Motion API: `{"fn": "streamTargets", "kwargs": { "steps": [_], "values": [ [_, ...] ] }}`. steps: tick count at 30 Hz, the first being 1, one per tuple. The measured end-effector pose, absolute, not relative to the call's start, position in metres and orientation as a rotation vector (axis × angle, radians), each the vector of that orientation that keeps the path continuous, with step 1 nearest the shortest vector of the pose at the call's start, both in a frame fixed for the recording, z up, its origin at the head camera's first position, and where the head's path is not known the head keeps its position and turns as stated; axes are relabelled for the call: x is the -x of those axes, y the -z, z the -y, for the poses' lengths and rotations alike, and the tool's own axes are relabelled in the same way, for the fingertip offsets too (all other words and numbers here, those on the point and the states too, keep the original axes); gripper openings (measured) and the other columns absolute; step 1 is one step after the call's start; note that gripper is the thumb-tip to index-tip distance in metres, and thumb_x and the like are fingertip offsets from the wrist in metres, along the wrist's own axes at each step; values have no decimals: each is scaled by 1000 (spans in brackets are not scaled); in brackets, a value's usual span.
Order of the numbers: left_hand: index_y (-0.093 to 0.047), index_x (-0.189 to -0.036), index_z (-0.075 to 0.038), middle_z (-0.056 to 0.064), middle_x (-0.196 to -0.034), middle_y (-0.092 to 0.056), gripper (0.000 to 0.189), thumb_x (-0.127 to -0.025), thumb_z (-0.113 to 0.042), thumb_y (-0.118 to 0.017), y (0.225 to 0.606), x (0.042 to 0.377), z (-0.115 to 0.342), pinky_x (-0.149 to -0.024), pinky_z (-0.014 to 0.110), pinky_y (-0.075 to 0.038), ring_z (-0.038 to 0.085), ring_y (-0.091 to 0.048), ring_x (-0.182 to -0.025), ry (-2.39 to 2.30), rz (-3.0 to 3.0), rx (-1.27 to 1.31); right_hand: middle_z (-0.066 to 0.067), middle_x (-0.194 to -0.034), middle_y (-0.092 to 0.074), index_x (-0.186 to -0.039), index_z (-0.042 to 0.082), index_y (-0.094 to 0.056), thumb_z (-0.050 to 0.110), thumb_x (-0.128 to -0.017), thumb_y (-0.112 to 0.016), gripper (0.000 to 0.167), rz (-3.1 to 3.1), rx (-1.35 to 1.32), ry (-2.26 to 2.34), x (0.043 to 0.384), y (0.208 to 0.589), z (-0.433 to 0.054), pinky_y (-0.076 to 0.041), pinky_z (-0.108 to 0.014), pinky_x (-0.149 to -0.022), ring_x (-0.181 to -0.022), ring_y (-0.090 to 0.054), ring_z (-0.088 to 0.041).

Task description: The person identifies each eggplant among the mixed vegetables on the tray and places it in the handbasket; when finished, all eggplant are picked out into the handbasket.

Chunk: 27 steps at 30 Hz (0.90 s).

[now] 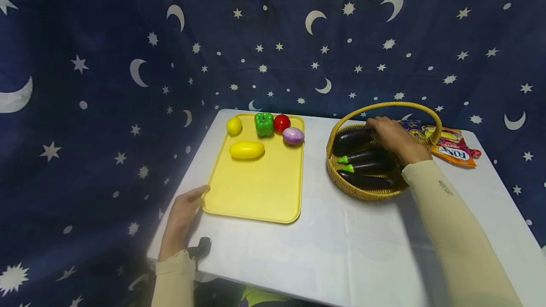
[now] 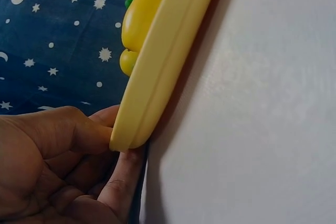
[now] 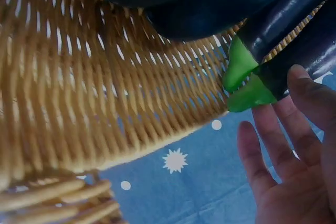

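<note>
My left hand (image 1: 181,217) pinches the near left corner of a yellow tray (image 1: 256,188), thumb and fingers on its rim in the left wrist view. On the tray sit a lemon (image 1: 233,126), a green bell pepper (image 1: 264,125), a red tomato-like piece (image 1: 281,123), a purple onion (image 1: 293,136) and a long yellow fruit (image 1: 247,149). Over on the right, my right hand (image 1: 394,139) reaches into a wicker basket (image 1: 356,192) of several eggplants (image 1: 368,181). Its thumb lies before and its fingers behind a green-stemmed eggplant (image 3: 310,51) in the right wrist view.
Snack packets (image 1: 456,148) lie beside the basket, partly behind it. The basket's tall handle (image 1: 394,104) arches over my right hand. A white cloth covers the table (image 1: 315,250), and a star-and-moon curtain (image 1: 290,27) hangs behind.
</note>
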State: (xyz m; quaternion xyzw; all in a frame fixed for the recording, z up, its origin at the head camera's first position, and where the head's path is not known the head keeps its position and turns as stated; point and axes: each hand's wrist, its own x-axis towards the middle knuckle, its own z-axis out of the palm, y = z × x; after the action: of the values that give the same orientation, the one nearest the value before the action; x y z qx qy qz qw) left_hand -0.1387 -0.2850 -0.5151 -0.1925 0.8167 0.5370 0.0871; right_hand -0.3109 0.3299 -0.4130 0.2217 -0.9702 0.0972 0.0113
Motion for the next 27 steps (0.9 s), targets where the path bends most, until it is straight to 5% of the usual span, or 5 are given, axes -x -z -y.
{"fn": "streamTargets", "kwargs": {
  "steps": [15,23,27],
  "values": [
    [-55,-156,-16,8,-169,-45,49,-107,-14,-53,501,135,292,-136,59,-17,38,-26,-165,-1450,-2474,559,-23,-111,-64,-127,4,-65,14,-99,-73,30,3038,-659,-217,307,417,-319,-52,-66,-92,-107,-61,-45],
    [-52,-157,-10,13,-167,-47,49,-109,-21,-54,492,130,295,-137,57,-20,38,-32,-163,-1451,-2519,435,-32,-129,-52,-152,2,-51,23,-106,-66,53,3222,-585,-255,286,395,-309,-48,-69,-99,-118,-51,-49],
    [-55,-155,-9,20,-160,-54,48,-110,-26,-55,484,131,290,-132,57,-33,41,-45,-155,-1415,-2656,349,-31,-136,-51,-153,4,-51,27,-109,-61,51,3182,-584,-431,259,381,-303,-47,-69,-102,-124,-51,-50]
  ]
}}
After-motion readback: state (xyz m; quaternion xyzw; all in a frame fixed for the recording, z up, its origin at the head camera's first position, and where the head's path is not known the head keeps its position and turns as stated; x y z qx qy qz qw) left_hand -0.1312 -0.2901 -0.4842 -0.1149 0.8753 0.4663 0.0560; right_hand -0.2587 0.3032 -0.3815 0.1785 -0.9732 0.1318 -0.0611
